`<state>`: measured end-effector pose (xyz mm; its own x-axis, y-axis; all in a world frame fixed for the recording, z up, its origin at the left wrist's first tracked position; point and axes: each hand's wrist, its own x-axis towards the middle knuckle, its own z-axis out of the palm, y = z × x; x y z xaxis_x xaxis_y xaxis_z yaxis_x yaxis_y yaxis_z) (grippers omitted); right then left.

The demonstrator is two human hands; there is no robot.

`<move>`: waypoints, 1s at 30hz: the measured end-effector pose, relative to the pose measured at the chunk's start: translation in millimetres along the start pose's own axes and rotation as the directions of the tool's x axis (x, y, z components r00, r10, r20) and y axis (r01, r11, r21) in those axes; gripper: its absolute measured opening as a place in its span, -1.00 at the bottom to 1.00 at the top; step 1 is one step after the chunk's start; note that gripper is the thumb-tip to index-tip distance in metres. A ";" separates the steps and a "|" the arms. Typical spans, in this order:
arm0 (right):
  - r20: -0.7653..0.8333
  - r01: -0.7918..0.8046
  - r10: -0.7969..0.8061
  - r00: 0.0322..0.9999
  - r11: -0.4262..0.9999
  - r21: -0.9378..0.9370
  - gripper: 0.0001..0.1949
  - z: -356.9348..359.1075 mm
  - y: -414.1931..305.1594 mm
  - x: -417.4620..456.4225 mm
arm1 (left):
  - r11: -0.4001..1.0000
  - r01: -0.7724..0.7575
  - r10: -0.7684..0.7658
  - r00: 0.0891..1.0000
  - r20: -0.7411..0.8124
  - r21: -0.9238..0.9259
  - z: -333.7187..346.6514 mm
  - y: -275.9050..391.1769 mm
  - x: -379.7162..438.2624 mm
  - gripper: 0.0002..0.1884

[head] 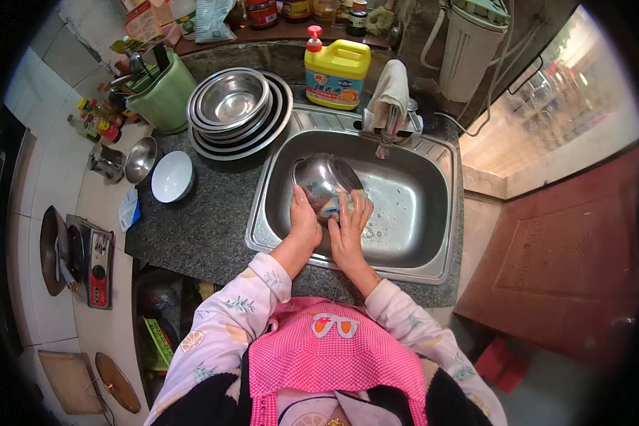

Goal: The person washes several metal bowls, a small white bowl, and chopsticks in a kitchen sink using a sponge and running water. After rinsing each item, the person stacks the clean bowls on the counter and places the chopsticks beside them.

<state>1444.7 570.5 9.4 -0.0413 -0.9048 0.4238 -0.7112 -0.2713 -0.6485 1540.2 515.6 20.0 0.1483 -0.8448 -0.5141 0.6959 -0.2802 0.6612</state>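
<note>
Over the left half of the stainless steel sink [404, 213] a shiny metal bowl [319, 173] is tilted, its rounded outside facing up towards me. My left hand [304, 219] grips its left side, thumb on the outer wall. My right hand [350, 226] presses spread fingers against the bowl's lower right side. Beneath those fingers is a yellow, white and blue patch, perhaps a sponge or cloth; the fingers partly hide it. Water drops and some suds lie on the sink floor. The faucet [387, 136], with a white cloth [391, 82] draped over it, stands behind the sink.
Nested metal basins [234, 101] stand left of the sink, near a white bowl [172, 177] and a small metal bowl [141, 160]. A yellow detergent jug [336, 74] with a red pump stands behind. Far left is a gas stove [98, 261]; a red-brown door [554, 250] is at right.
</note>
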 end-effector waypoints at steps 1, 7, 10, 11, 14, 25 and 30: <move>0.003 0.002 -0.002 1.000 1.000 0.024 -0.52 -7.7 1.9 9.7 | 0.995 -0.005 0.004 1.000 0.006 0.097 6.7 1.6 -7.6 -0.46; 0.111 -0.539 0.614 0.781 0.574 0.617 -0.80 -3.1 123.6 46.9 | 0.959 0.058 -0.083 0.993 0.078 0.277 16.2 2.2 -28.6 -0.49; 0.437 -0.623 0.639 0.633 0.087 0.777 -0.76 -38.0 139.9 60.4 | 0.981 -0.007 -0.002 0.999 0.045 0.195 15.6 7.1 -28.2 -0.50; 0.563 -0.611 0.561 0.607 -0.124 0.782 -0.72 -48.7 143.1 64.3 | 0.975 0.072 -0.079 0.997 0.024 0.208 12.3 13.7 -24.8 -0.49; 0.656 -0.468 0.467 0.592 -0.464 0.752 -0.59 -52.3 136.9 63.2 | 0.996 -0.055 0.048 0.994 0.099 0.069 7.8 18.9 -14.3 -0.44; 0.716 -0.728 0.612 0.335 -0.314 0.609 -0.83 -29.7 153.7 43.6 | 0.995 -0.086 0.087 0.996 0.027 -0.044 -19.9 24.1 -7.2 -0.47; 0.403 -0.743 0.759 0.512 0.155 0.651 -0.83 -45.6 184.9 71.7 | 0.990 -0.137 0.138 0.990 -0.018 0.031 -25.9 32.6 -19.6 -0.50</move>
<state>1278.2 470.4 -51.4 -0.2781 -0.8010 -0.5302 0.3770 0.4166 -0.8272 1578.2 534.9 37.5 0.2555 -0.8671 -0.4276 0.6469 -0.1754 0.7422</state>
